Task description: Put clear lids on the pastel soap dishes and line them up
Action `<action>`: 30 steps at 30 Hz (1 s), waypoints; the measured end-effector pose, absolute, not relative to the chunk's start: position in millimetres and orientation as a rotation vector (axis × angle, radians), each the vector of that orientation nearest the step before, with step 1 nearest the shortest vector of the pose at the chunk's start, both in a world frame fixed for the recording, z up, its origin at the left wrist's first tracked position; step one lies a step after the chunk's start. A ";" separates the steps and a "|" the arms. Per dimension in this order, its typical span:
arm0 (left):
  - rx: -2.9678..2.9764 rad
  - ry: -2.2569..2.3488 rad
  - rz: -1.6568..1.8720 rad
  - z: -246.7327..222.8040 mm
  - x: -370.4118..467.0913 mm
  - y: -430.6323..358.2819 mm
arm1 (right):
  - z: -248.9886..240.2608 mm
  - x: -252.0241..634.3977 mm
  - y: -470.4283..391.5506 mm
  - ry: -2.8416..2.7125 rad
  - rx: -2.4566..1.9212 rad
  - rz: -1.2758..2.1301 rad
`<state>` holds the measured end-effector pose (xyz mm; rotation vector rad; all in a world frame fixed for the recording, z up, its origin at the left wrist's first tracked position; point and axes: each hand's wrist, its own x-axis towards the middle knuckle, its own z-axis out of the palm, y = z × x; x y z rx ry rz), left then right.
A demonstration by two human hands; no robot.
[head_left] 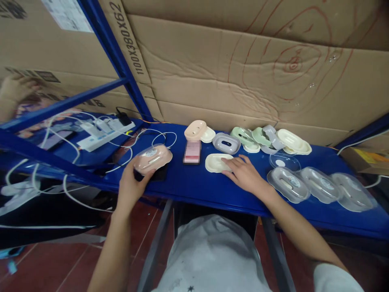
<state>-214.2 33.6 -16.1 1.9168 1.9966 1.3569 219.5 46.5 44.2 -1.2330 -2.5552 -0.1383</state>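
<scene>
My left hand (pixel 135 178) is closed around a pink soap box (pixel 154 159) with a clear lid, held at the left of the blue tabletop over a dark flat object (pixel 159 173). My right hand (pixel 244 172) grips the right end of a cream soap dish tray (pixel 212 163) lying on the table, its fingertips reaching into the hollow and the thumb at the near edge. Between the hands lies a phone-shaped pink item (pixel 192 152), its face blurred out. A grey soap dish part (pixel 226 143) rests just behind the cream tray.
Peach, green, grey and cream dish parts (pixel 243 138) line the back. At right sit several lidded soap boxes (pixel 290 184) and a loose clear lid (pixel 285 162). A power strip (pixel 106 136) with white cables is at left. Another person's hand (pixel 18 89) shows beyond the blue frame.
</scene>
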 end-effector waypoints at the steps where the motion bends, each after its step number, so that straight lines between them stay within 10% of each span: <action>1: 1.916 1.963 1.349 -17.9 -215.4 37.4 | 50.3 211.2 59.0 -2.555 -1.202 -0.143; 15: 2.203 1.898 1.668 -3.8 -137.1 23.3 | 63.7 63.3 201.4 -2.612 -1.269 -0.223; 24: 2.695 1.186 0.840 -6.7 -36.2 26.4 | 72.4 209.5 73.7 -2.295 -1.001 0.014; 30: 2.566 1.084 0.947 -15.5 -36.0 22.1 | 28.6 271.9 -23.2 -2.154 -1.074 0.313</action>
